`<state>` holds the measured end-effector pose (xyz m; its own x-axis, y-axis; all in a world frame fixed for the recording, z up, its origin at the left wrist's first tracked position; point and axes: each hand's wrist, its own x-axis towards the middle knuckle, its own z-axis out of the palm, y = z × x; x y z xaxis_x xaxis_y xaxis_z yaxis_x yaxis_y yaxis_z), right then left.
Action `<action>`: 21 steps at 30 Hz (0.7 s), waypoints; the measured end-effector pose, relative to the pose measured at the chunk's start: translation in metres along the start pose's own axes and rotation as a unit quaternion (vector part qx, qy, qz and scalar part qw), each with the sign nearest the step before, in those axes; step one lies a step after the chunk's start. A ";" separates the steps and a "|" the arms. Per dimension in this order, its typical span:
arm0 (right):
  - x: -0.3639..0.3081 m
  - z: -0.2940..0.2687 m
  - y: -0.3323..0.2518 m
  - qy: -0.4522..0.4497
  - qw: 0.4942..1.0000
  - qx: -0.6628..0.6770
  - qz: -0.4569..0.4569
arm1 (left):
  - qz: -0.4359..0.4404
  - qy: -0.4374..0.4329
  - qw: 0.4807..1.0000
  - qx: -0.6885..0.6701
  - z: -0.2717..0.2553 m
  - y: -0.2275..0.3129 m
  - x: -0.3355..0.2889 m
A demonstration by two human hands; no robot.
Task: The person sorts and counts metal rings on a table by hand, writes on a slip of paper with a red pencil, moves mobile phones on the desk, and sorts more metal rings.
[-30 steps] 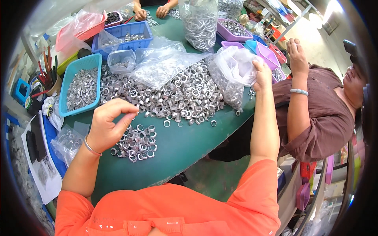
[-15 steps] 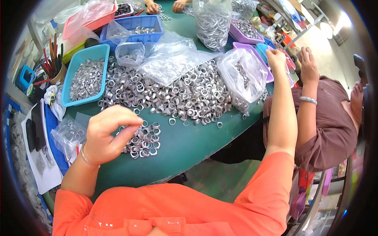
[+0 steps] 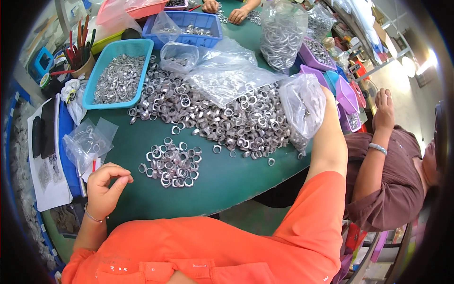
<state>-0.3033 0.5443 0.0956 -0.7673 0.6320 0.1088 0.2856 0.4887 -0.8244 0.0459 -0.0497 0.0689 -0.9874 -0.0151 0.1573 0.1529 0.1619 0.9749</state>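
My left hand (image 3: 108,190) is over the near left of the table, its fingers curled and the thumb against the index finger. Whatever the pinch may hold does not show. Right of it lies a small heap of metal rings (image 3: 171,163). A far larger pile of metal rings (image 3: 227,116) spreads across the middle of the table. My right forearm (image 3: 329,142) reaches far right, passing behind a clear plastic bag (image 3: 302,102) with rings in it. That bag hides my right hand and its fingers.
A turquoise basket (image 3: 90,90) of small metal pieces stands at left, beside a cup of pliers (image 3: 85,68). Behind are a blue basket (image 3: 215,38) and a tall bag of rings (image 3: 283,40). A co-worker in brown (image 3: 388,180) sits at right; another person's hands (image 3: 238,15) work at the far edge.
My left hand has drawn back left and nearer, away from the small ring heap. My right hand has gone from open sight to behind the plastic bag. The whole view has shifted.
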 end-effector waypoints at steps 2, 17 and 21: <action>-0.002 -0.021 -0.011 -0.029 0.988 0.148 -0.030 | 0.018 -0.016 0.999 0.030 0.003 0.000 0.003; -0.224 -0.031 -0.093 0.022 0.724 -0.413 -0.552 | 0.090 -0.103 0.978 0.154 -0.002 0.020 0.007; -0.271 -0.007 -0.083 -0.105 0.709 -0.367 -0.593 | 0.112 -0.139 0.970 0.167 -0.021 0.032 -0.014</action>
<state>-0.1147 0.3371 0.1382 -0.7637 -0.5516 0.3353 -0.4695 0.8311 0.2979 0.0660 -0.0652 0.1015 -0.9106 0.3169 0.2652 0.3891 0.4412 0.8087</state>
